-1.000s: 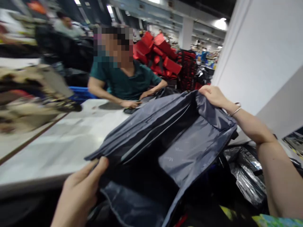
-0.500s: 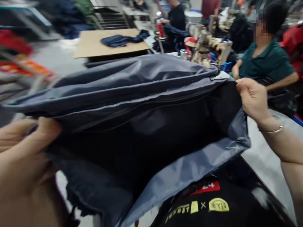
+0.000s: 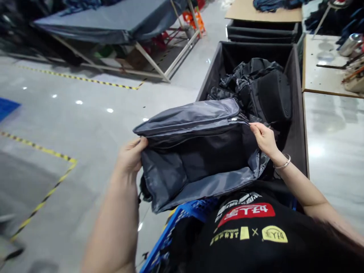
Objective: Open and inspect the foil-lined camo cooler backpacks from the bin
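Note:
A dark grey fabric bag (image 3: 212, 182) is stretched wide between my hands, its mouth facing me and its smooth lining showing. My left hand (image 3: 131, 153) pinches the bag's left upper corner between thumb and fingers. At the other end, my right hand (image 3: 264, 138) grips the right upper corner, close to a zipper edge. The bag hangs over my lap, in front of a dark bin (image 3: 295, 113). Inside that bin lies a heap of black bags (image 3: 267, 91). The outer face of the held bag is mostly hidden.
A blue plastic crate (image 3: 182, 212) stands by my lap. To the right runs a pale worktable (image 3: 332, 132) with machine parts. A cloth-covered table (image 3: 113, 22) is at the upper left, beyond floor marked with yellow-black tape (image 3: 48, 149).
My view has swung down and the bag now appears lower and farther from the camera. Both hands keep hold of its corners. The bin and crate have come into sight.

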The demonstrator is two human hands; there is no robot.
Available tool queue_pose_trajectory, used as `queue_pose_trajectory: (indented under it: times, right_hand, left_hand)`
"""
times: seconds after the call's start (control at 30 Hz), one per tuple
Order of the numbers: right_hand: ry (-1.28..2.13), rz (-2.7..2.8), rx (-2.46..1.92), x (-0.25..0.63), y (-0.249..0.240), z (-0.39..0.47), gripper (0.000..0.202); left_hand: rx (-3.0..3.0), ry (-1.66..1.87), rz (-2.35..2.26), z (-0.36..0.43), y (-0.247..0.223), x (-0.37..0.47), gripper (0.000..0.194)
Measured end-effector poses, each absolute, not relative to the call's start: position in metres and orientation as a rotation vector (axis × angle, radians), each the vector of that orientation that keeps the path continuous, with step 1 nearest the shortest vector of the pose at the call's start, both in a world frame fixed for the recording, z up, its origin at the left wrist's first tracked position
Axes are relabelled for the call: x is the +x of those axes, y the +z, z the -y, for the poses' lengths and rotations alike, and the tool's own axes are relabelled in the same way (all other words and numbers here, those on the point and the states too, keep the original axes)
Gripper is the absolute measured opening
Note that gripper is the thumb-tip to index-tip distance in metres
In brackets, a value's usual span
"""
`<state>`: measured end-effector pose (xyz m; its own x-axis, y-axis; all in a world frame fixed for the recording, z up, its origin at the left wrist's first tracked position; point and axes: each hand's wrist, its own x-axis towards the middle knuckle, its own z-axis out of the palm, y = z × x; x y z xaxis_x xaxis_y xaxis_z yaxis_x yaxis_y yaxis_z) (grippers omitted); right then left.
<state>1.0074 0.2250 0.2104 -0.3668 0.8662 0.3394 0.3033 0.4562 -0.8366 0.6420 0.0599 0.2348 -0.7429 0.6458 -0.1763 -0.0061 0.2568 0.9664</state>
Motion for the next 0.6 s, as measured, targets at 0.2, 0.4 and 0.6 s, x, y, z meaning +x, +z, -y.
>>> queue_pose_trajectory:
  times: [0.2, 0.4, 0.6]
  right_hand:
    - [0.979, 1.872, -1.032, 1.021, 0.196, -0.194, 0.035]
    - [1.139, 1.921, -1.013, 1.035, 0.184, -0.168, 0.050]
    - [1.247, 1.831, -1.088, 1.047, 0.175, -0.156, 0.050]
  left_hand:
    - [0.488, 1.581, -1.960, -0.027, 0.219, 0.645, 0.070]
    - [0.582, 1.545, -2.049, -0.015, 0.219, 0.635, 0.062]
    - [0.677, 1.388, -2.488, 0.025, 0.212, 0.652, 0.052]
